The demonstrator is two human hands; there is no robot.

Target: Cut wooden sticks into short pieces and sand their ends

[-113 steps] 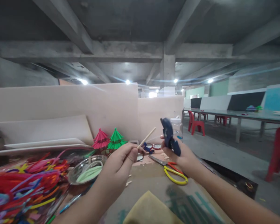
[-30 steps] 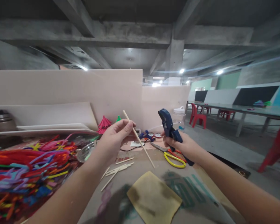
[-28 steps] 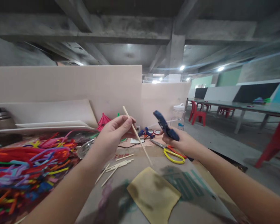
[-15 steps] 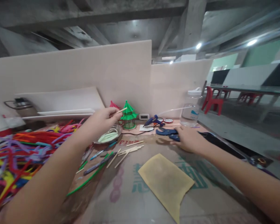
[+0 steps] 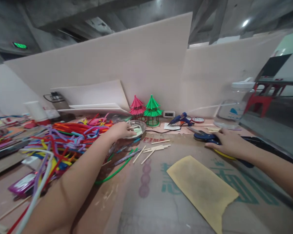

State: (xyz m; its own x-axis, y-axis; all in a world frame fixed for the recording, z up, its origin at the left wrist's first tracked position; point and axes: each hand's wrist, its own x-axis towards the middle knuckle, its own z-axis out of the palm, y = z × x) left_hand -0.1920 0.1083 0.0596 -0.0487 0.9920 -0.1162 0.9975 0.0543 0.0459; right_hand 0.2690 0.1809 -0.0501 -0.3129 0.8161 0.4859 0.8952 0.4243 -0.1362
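Observation:
My left hand (image 5: 122,131) is closed in a pinch at the near left rim of a clear bowl (image 5: 143,129) that holds pale green strips. A thin wooden stick (image 5: 130,123) shows at its fingertips, partly hidden. On the right, my right hand (image 5: 228,143) has its thumb and fingers around the handle end of dark blue-handled scissors (image 5: 202,136), which lie low over the table with the blades pointing left. Several loose wooden sticks (image 5: 156,149) lie between the hands. A yellowish sheet of sandpaper (image 5: 201,185) rests nearer to me.
Tangled coloured pipe cleaners (image 5: 70,136) cover the left side. Pink (image 5: 137,105) and green (image 5: 152,107) small pavilions stand at the back, beside a small white display (image 5: 169,114). A blue glue gun (image 5: 179,119) with a cord and a large clear bottle (image 5: 234,107) are farther right.
My view has turned left. My left hand has come down with the stick from in front of the pavilions to the bowl. My right hand and the scissors have shifted right, away from the glue gun.

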